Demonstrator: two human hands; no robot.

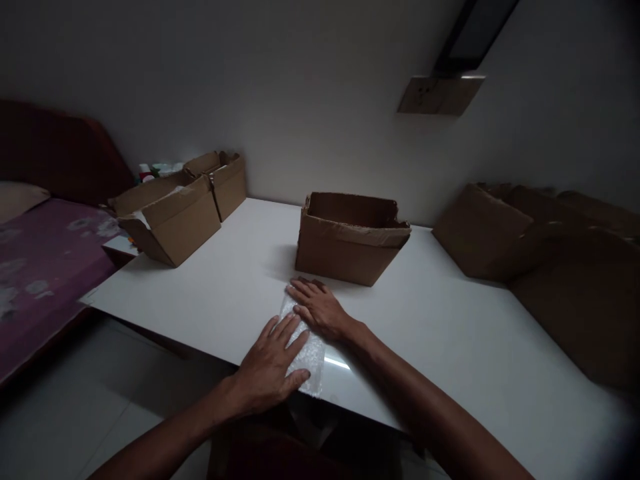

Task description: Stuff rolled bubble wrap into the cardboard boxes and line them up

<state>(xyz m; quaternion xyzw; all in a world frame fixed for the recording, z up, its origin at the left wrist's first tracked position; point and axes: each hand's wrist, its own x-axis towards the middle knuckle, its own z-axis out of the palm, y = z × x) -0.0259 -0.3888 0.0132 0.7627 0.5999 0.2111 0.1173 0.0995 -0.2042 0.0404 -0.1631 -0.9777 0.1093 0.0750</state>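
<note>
A strip of clear bubble wrap [311, 360] lies on the white table [240, 267], running from its front edge toward the middle. My left hand [273, 363] rests on the near part of the wrap, fingers spread and palm down. Across the far end lies my right hand [320, 308], its fingers stretched out flat over the plastic. Both hands press on the wrap without gripping it. Whether anything is inside the wrap, I cannot tell. Just beyond my right hand stands an open cardboard box [350, 250].
Two more open cardboard boxes [195, 223] with things in them stand at the table's left. Several larger boxes [485, 233] line the right side. A bed [55, 267] is at the left, a dark screen [475, 33] on the wall.
</note>
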